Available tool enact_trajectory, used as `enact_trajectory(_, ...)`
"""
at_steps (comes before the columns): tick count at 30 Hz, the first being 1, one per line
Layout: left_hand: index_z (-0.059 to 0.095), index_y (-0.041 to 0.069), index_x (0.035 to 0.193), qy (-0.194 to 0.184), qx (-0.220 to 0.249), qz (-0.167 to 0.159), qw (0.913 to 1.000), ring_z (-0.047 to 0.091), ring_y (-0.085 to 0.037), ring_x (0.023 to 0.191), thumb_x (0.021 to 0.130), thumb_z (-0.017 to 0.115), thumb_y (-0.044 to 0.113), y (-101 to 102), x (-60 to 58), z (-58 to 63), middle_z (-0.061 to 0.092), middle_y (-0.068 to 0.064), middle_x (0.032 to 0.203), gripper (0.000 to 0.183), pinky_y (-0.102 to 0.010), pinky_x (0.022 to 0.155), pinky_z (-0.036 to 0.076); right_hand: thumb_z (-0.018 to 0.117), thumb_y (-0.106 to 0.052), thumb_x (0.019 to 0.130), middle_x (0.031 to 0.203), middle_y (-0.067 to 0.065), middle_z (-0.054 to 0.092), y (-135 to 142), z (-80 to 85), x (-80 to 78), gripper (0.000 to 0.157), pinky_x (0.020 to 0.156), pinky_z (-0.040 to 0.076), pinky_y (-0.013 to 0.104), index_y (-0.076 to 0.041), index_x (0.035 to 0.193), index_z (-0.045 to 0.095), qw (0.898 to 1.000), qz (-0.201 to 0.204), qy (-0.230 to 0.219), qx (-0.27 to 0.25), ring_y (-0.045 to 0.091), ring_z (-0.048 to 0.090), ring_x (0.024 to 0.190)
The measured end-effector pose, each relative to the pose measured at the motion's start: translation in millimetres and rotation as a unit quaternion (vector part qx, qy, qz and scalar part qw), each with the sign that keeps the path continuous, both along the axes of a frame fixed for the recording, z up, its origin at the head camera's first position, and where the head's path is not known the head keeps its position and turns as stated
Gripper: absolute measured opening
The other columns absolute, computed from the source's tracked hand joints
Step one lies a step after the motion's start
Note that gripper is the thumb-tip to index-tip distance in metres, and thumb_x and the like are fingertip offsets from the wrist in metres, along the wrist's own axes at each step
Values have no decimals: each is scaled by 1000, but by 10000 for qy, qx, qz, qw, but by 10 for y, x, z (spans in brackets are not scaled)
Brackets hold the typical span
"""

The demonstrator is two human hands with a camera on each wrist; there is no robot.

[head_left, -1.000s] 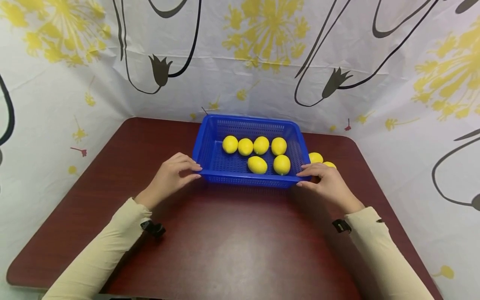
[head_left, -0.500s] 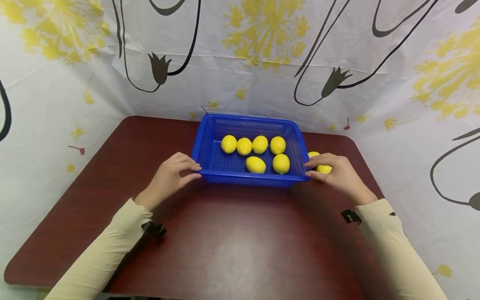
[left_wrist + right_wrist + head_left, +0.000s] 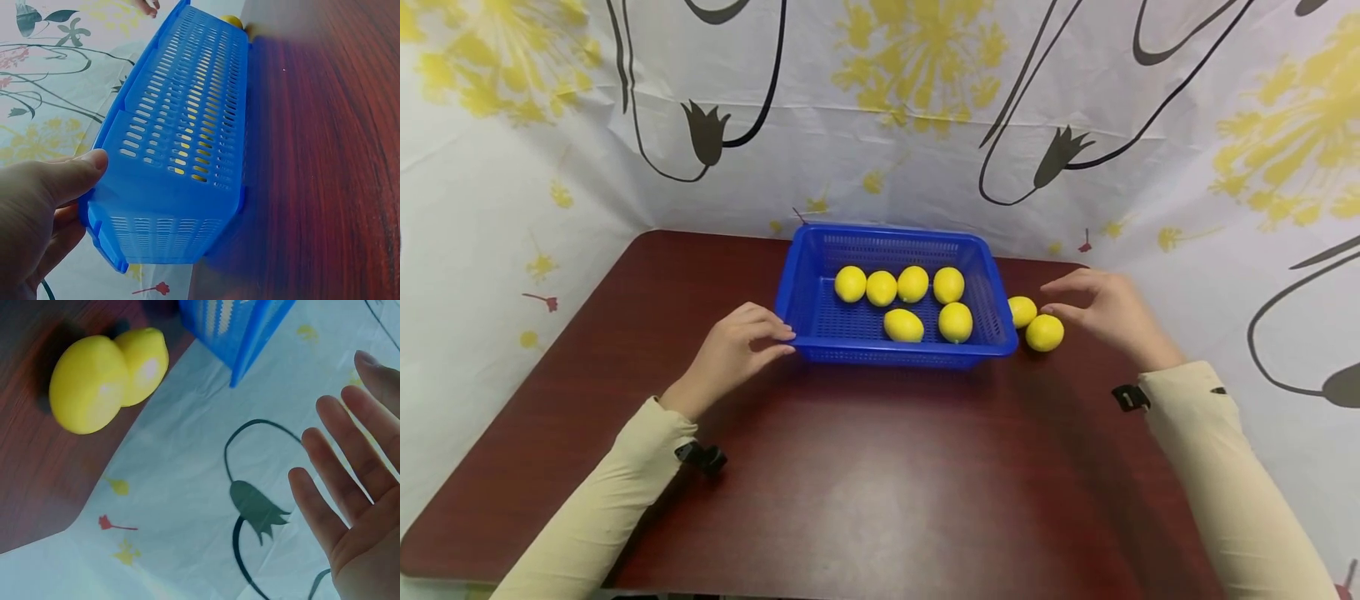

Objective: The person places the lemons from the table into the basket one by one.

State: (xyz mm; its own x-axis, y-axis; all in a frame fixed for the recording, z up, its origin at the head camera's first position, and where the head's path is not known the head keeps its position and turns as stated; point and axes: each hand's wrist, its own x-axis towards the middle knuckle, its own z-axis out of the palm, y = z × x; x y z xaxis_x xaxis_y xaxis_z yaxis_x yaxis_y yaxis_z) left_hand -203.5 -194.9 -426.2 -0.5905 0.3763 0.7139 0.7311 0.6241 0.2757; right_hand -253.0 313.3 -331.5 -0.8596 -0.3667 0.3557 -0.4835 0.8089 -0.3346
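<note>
A blue plastic basket point(image 3: 895, 350) with slotted walls stands on the table, several lemons point(image 3: 903, 326) lying inside it. At its near left corner my left hand point(image 3: 737, 354) pinches the rim; in the left wrist view the thumb point(image 3: 75, 175) lies on the near side of the rim and the fingers behind it. Outside the basket's right wall rest two more lemons point(image 3: 1044, 332), side by side. Just right of them hovers my right hand point(image 3: 1116, 312), holding nothing. Its fingers point(image 3: 347, 450) are spread and nearly straight in the right wrist view.
The dark red wooden table point(image 3: 865, 483) extends in front of the basket and to both sides. Behind it and at both sides hangs a white sheet point(image 3: 925, 183) with yellow and grey flower prints.
My right hand has let go of the basket's near right corner and moved right, past the two outside lemons. My left hand keeps its hold. The head view has shifted slightly.
</note>
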Motion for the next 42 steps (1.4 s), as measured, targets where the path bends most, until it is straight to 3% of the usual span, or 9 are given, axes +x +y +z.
enact_trajectory(7, 80, 10, 90, 5, -14, 1, 10000, 62, -17, 92, 70, 88, 10, -7, -1, -1, 73, -2, 92, 21, -28, 81, 51, 80, -24, 83, 115, 11, 72, 115, -117, -128, 34, 90, 49, 49, -13, 114, 74, 9990, -190, -241, 319, 31, 63, 108)
enact_trajectory(16, 80, 10, 89, 69, 1, -91, 9999, 63, -17, 92, 70, 88, 10, -6, -10, 0, 73, -2, 91, 21, -26, 82, 51, 79, -29, 84, 128, 18, 60, 228, -392, -223, 48, 100, 43, 60, -7, 125, 67, 9954, -414, -725, 478, 39, 53, 120)
enact_trajectory(21, 80, 9, 89, 77, 41, -122, 9999, 63, -18, 92, 70, 88, 9, -9, -19, -2, 73, -3, 91, 21, -26, 82, 50, 77, -32, 86, 135, 18, 57, 285, -545, -268, 52, 105, 39, 63, -8, 130, 63, 9916, -545, -1027, 558, 40, 50, 126)
enact_trajectory(28, 80, 9, 89, 18, 74, -170, 9998, 63, -18, 91, 70, 88, 8, -10, -21, -7, 73, -3, 91, 20, -25, 81, 50, 79, -29, 83, 138, 22, 56, 374, -768, -351, 57, 105, 38, 63, -4, 131, 62, 9907, -482, -1029, 744, 44, 49, 128)
enact_trajectory(36, 80, 9, 88, 10, 36, -153, 9999, 63, -17, 92, 70, 88, 9, -14, -27, -8, 73, -2, 91, 20, -24, 81, 50, 77, -33, 86, 143, 23, 52, 449, -931, -423, 61, 108, 35, 65, -5, 136, 58, 9876, -469, -1229, 859, 45, 45, 133)
enact_trajectory(42, 80, 10, 88, -11, 46, -141, 9999, 63, -17, 92, 70, 88, 9, -15, -26, -8, 73, -2, 91, 20, -24, 81, 51, 78, -36, 84, 144, 21, 52, 478, -1025, -448, 65, 108, 35, 64, -7, 138, 56, 9890, -525, -1141, 775, 44, 46, 133)
